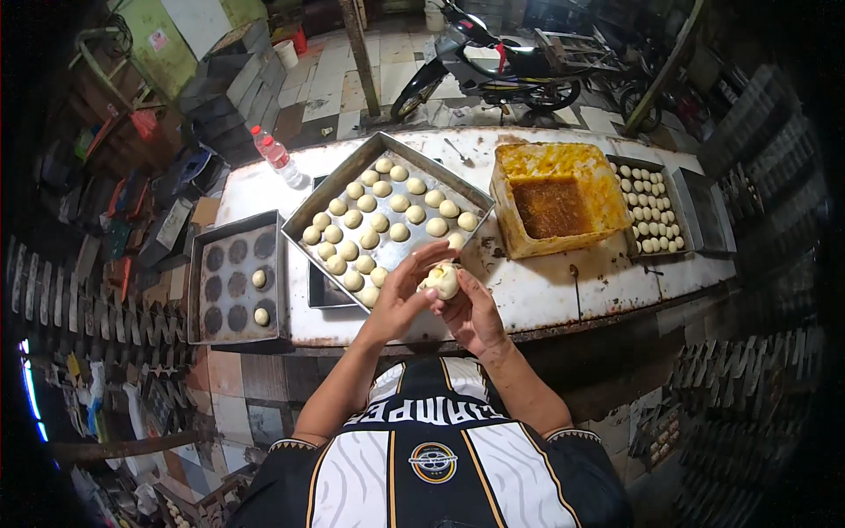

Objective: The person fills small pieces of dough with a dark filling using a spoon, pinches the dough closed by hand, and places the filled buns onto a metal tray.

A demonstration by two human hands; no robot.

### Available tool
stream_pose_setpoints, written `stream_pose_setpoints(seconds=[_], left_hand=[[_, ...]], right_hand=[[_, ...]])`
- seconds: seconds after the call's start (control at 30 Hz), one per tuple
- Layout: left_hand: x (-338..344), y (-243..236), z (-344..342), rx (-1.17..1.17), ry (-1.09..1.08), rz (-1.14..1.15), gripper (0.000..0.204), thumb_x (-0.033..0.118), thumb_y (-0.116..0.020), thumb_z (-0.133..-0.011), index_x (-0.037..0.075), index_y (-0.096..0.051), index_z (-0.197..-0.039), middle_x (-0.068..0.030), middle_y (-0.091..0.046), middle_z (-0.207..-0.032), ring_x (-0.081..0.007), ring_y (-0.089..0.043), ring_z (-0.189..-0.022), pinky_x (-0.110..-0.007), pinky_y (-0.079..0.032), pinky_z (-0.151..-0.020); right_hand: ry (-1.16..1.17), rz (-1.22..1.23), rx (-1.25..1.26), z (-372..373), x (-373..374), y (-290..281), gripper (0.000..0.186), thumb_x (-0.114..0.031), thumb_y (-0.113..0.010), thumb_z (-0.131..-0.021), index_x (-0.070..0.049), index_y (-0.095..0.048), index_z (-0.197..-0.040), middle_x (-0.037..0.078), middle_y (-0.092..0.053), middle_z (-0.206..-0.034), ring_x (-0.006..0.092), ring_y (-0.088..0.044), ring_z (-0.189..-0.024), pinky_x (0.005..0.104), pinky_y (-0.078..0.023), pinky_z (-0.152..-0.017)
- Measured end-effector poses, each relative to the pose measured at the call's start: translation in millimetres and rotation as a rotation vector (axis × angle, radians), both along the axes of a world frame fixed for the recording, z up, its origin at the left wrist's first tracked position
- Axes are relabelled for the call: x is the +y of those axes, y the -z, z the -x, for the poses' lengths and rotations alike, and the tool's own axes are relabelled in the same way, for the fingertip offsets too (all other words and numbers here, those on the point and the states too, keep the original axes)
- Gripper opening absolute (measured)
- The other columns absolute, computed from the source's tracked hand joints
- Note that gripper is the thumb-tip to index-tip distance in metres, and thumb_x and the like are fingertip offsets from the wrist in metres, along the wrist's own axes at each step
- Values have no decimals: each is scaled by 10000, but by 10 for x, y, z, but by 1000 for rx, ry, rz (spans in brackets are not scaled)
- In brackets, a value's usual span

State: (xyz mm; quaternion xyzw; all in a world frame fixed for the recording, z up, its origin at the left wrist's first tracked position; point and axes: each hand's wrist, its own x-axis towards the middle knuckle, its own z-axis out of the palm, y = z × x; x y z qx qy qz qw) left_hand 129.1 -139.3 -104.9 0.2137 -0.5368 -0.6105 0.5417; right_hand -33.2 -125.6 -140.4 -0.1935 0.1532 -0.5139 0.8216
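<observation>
By the near right edge of the big tray [447,174], left hand [405,296] and right hand [476,318] are grasping one dough ball [442,282].

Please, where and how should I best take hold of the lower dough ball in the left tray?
Probably by its round sides, coming from above: the dough ball sits low inside the left tray, whose walls stand up around it. Keep the grip light, as it looks soft.
</observation>
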Motion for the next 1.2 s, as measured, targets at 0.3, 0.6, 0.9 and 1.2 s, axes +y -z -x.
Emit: stream_pose_setpoints(seconds=[0.3,0.6,0.9,1.2], left_hand=[[125,72,-205,-234,-362,62,467,-18,-673,-968,-21,-522,-1410,-172,-690,-1285,-241,-727,-1101,-337,-548,-977],[176,163,-404,-234,-226,29,608,241,-690,-991,-25,-460,-1487,-170,-608,-1399,-268,-545,-1365,-396,-392,-1154],[262,159,-355,-122,-473,16,229,146,-571,-1075,-39,-685,-1147,-184,-724,-1210,-252,-622,-1269,-372,-485,-1070],[260,229,-436,-114,-467,-64,139,116,-649,-1033,-20,-623,-1043,-181,-729,-1197,-199,-671,-1152,-339,-526,-1000]], right_hand=[[-150,-84,-122,-214,-77,131,337,-324,-517,-1097,-57,-590,-1290,75,-701,-1107,159,-692,-850,296,-594,-779],[94,107,90,-537,-14,-43,274,-149,-593,-1063,-59,-511,-1309,81,-643,-1252,178,-677,-1099,330,-574,-963],[81,100,111,-668,144,33,299,-133,-588,-1061,-61,-503,-1339,63,-610,-1260,158,-645,-1118,333,-567,-965],[517,657,544,-748,216,32,529,-32,-697,-956,-9,-447,-1422,125,-485,-1386,191,-607,-1178,339,-559,-973]])
